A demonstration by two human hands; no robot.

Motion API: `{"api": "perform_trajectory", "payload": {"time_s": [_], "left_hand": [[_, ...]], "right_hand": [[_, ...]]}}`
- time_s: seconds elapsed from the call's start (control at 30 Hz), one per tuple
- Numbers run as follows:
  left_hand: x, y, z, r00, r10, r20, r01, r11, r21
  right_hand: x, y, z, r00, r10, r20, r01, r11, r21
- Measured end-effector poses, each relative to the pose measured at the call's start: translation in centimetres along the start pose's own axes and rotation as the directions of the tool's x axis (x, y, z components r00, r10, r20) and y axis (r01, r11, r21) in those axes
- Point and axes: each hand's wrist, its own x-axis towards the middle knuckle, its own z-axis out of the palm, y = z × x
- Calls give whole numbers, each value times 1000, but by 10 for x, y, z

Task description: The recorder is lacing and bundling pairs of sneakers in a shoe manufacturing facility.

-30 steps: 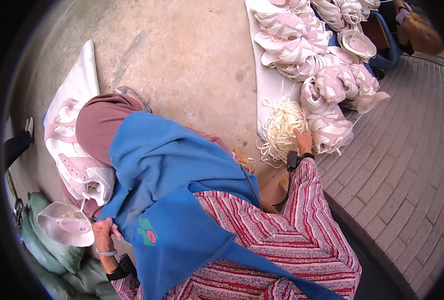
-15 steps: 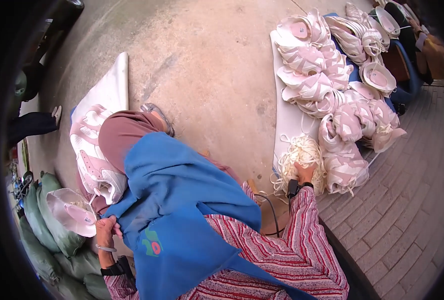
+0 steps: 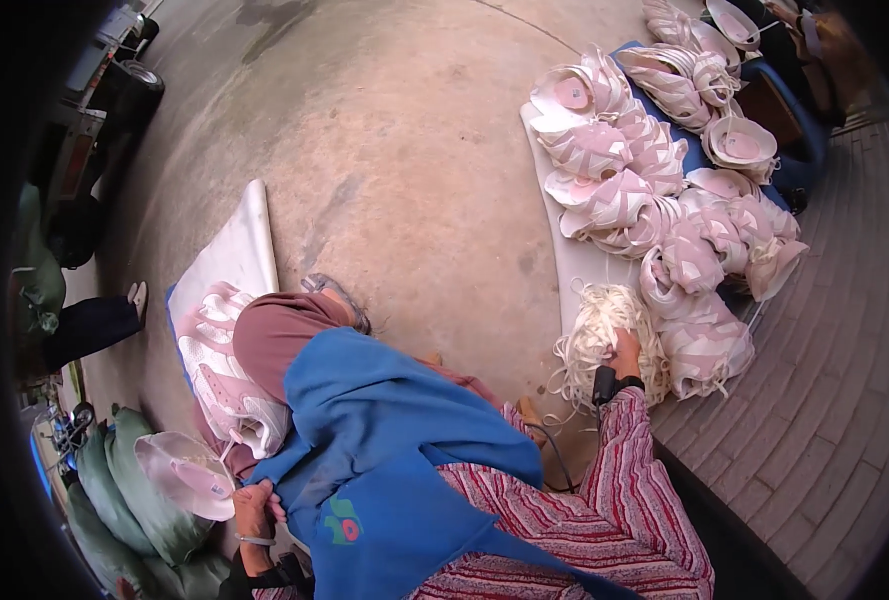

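Observation:
My left hand [image 3: 256, 508], fingers curled, pinches the edge of the blue apron [image 3: 364, 400] on my lap. Right beside it is a loose pink-and-white shoe upper [image 3: 179, 470] with its sole side showing; whether the hand also touches it is hard to see. Against my knee lie more pink-and-white shoe uppers [image 3: 229, 385], side by side. Over to the right, my right hand [image 3: 622, 355] is sunk into a heap of cream shoelaces [image 3: 599, 315], fingers closed in the strands and partly hidden by them.
Stacked shoe uppers [image 3: 614, 190] cover a pale board at the right. A white sheet [image 3: 229, 240] lies under the left uppers. Green sacks [image 3: 154, 500] stand at lower left, a vehicle [image 3: 114, 120] at upper left. Another person's foot [image 3: 138, 300] shows at left.
The view has shifted, so my lap, left hand and the nearby uppers appear lower and farther right. My right hand stays in the shoelaces, and my left hand keeps to the apron edge.

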Motion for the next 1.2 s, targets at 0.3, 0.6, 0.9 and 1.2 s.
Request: {"api": "perform_trajectory", "payload": {"time_s": [0.3, 0.6, 0.9, 1.2], "left_hand": [[-5, 47, -10, 894, -12, 447, -94, 973, 213], [-48, 127, 24, 710, 314, 631, -330, 939, -96], [-48, 209, 79, 493, 776, 394, -593, 631, -500], [-3, 156, 41, 658, 728, 192, -244, 447, -860]], "right_hand": [[-94, -116, 33, 890, -223, 398, 19, 890, 456], [-242, -180, 147, 289, -551, 783, 100, 831, 548], [-452, -144, 261, -222, -245, 944, 330, 892, 309], [-486, -129, 300, 19, 389, 921, 730, 624, -278]]}}
